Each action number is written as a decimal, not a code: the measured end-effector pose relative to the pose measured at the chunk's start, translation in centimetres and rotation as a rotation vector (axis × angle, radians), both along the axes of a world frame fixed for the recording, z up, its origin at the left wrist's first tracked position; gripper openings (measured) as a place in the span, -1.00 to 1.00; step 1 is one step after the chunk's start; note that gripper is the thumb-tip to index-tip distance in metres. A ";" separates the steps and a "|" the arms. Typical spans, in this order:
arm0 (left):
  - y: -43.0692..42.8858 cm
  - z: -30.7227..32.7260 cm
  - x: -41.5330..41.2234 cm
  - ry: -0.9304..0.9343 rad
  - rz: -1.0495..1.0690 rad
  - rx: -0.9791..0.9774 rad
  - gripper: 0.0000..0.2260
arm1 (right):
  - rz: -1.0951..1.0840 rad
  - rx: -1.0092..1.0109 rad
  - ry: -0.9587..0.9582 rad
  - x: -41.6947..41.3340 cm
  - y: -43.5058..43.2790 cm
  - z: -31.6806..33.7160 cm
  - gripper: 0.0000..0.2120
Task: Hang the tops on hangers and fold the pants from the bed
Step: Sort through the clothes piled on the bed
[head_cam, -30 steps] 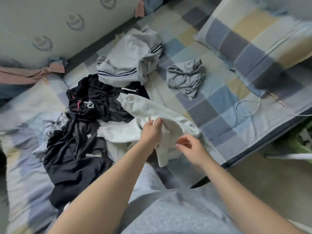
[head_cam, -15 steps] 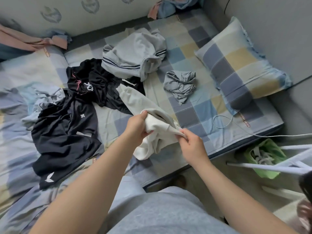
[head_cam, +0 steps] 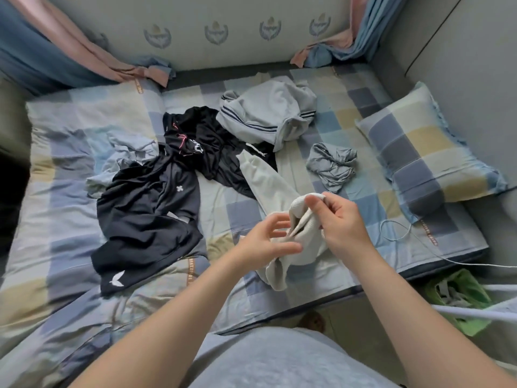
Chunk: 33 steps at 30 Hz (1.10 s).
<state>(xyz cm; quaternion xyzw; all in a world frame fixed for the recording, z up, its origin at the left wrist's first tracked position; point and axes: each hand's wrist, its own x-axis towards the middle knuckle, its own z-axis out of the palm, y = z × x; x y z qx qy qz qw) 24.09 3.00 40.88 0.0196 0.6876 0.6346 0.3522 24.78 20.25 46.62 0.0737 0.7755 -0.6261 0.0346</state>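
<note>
Right hand (head_cam: 340, 219) pinching, left hand (head_cam: 265, 242) open — relaxed

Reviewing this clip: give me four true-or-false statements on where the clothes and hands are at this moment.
1. The right hand pinches the white garment. True.
2. The striped grey garment lies on the pillow. False: it lies on the bed, apart from the pillow.
3. Black clothes lie left of the white garment. True.
4. The left hand holds the small grey bundle. False: the bundle lies untouched on the bed.
</note>
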 end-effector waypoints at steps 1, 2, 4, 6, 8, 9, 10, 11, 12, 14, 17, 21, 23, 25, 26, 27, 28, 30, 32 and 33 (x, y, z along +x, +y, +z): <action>-0.4 -0.1 0.4 0.050 -0.003 -0.032 -0.53 | -0.007 -0.030 0.020 0.1 -0.8 0.6 -0.63; -0.8 -0.2 0.8 0.098 0.016 -0.072 -0.58 | -0.005 -0.064 0.039 0.1 -1.6 1.3 -0.64; -1.6 -0.2 1.5 0.194 0.088 -0.185 -0.73 | 0.012 -0.154 0.062 0.1 -2.9 2.6 -0.62; -2.4 -0.4 2.0 0.261 0.141 -0.303 -0.82 | 0.045 -0.214 0.102 -0.1 -4.0 4.2 -0.49; -3.2 -0.4 2.3 0.270 0.154 -0.347 -0.76 | 0.079 -0.232 0.160 -0.3 -4.8 6.3 -0.41; -3.5 -0.3 2.4 0.268 0.153 -0.359 -0.72 | 0.105 -0.243 0.191 -0.3 -5.1 7.5 -0.39; -3.8 -0.1 2.5 0.275 0.151 -0.372 -0.69 | 0.133 -0.258 0.218 -0.4 -5.4 8.6 -0.38; -4.0 0.1 2.3 0.292 0.148 -0.389 -0.66 | 0.155 -0.271 0.244 -0.4 -5.6 9.6 -0.36; -4.0 0.2 2.2 0.315 0.147 -0.395 -0.65 | 0.168 -0.282 0.268 -0.4 -5.8 10.6 -0.34; -3.8 0.8 1.8 0.368 0.153 -0.384 -0.69 | 0.164 -0.305 0.309 -0.3 -6.1 12.2 -0.29; -3.1 1.3 1.3 0.429 0.250 -0.399 -0.85 | 0.138 -0.343 0.331 -0.3 -5.9 14.1 -0.34; -3.5 2.5 0.8 0.503 0.365 -0.405 -0.85 | 0.109 -0.350 0.316 -0.1 -4.8 14.9 -0.50; -3.8 3.1 0.6 0.516 0.425 -0.340 -0.85 | 0.089 -0.363 0.321 -0.1 -4.3 14.5 -0.47; -4.1 3.9 0.4 0.534 0.488 -0.297 -0.84 | 0.053 -0.368 0.315 -0.2 -3.8 13.7 -0.39; -4.2 4.6 0.3 0.556 0.512 -0.274 -0.83 | 0.027 -0.354 0.301 -0.2 -3.5 13.3 -0.36; -4.4 5.3 0.2 0.584 0.532 -0.247 -0.83 | 0.005 -0.333 0.280 -0.2 -3.1 12.8 -0.35; -4.5 6.1 0.0 0.617 0.548 -0.219 -0.83 | -0.008 -0.316 0.248 -0.3 -2.7 12.3 -0.36; -5.0 8.0 -0.4 0.673 0.586 -0.171 -0.84 | -0.023 -0.300 0.184 -0.6 -1.8 11.1 -0.56; -5.6 9.9 -1.1 0.712 0.630 -0.136 -0.84 | -0.060 -0.242 0.110 -0.8 -1.3 10.0 -0.62; -5.9 10.8 -1.4 0.726 0.645 -0.119 -0.83 | -0.098 -0.185 0.075 -0.9 -1.1 9.4 -0.55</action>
